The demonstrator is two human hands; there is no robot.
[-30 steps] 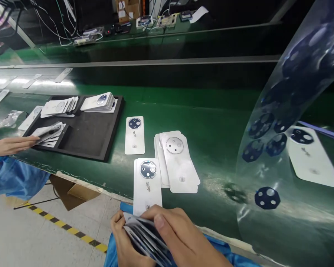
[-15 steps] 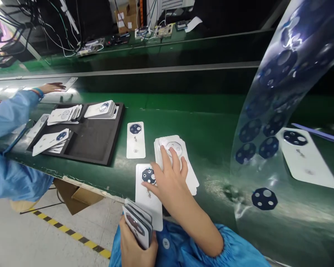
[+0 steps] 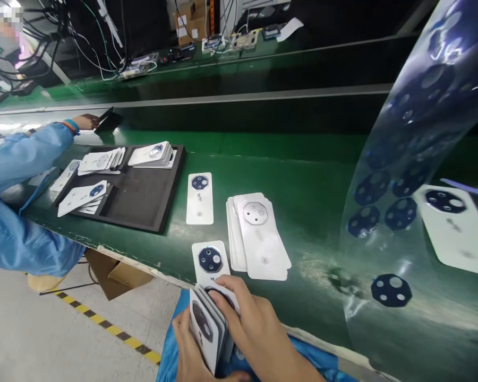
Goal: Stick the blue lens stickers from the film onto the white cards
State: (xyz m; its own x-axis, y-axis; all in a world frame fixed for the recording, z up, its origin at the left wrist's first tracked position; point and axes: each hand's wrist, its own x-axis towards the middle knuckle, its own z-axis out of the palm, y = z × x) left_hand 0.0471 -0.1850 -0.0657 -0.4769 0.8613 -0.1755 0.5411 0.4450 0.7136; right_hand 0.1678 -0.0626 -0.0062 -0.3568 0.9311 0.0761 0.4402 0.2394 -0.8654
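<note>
Near the bottom centre my left hand [image 3: 191,347] is wrapped round a stack of white cards [image 3: 207,329] held on edge. My right hand [image 3: 255,329] grips the stack's right side, its thumb and fingers on the top end. Just beyond the hands lies a white card with a dark octagon [image 3: 210,260], its lower part hidden. A similar card [image 3: 199,207] lies farther back. To its right is a fanned pile of white cards [image 3: 263,244], the top one with a pale octagon.
A black tray [image 3: 141,199] holding white cards stands at the left, beside a person's blue sleeve [image 3: 35,154]. Clear film [image 3: 406,138] with dark octagons hangs at the right, near another white card [image 3: 458,228]. The bench edge [image 3: 171,279] runs in front.
My right hand has left the fanned pile and come down onto the stack in my left hand. The other person's hand now holds a dark item instead of a white card.
</note>
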